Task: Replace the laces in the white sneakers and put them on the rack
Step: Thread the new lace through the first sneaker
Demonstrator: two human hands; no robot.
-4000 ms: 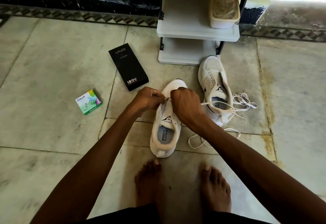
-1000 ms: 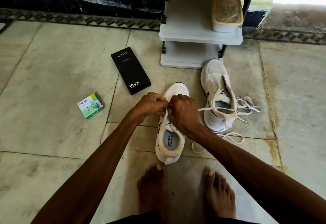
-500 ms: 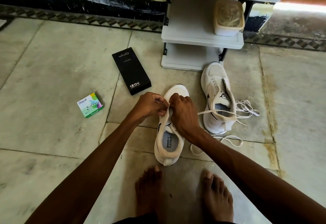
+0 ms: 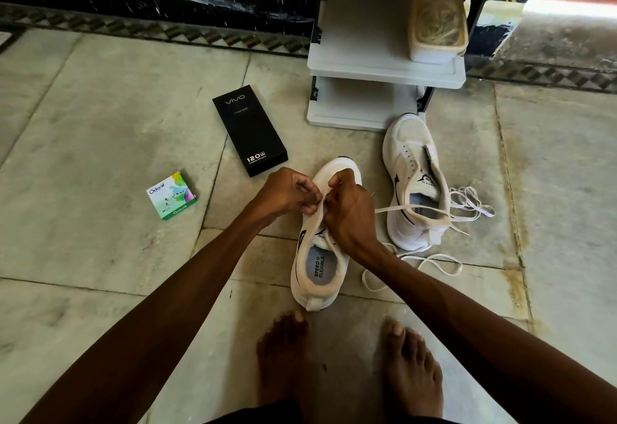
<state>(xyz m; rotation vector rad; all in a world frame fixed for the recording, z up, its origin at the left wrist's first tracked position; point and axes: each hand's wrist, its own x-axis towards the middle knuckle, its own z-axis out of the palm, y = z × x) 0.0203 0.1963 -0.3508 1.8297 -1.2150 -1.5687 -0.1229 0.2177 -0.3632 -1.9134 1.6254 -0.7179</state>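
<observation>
A lace (image 4: 394, 209) is being pinched at a sneaker's (image 4: 316, 271) eyelets by the left hand (image 4: 287, 194) and right hand (image 4: 350, 213), held close together, and could be dragged out by uneven tugging.

The left grip (image 4: 287, 194) and right grip (image 4: 349, 210) cover the near sneaker's (image 4: 319, 273) eyelets, hiding where the lace (image 4: 400, 208) threads in. The rack's (image 4: 384, 69) top is cut off by the upper edge. What fills its container (image 4: 437, 26) is blurred; the black box's (image 4: 248, 129) small print is unreadable.
</observation>
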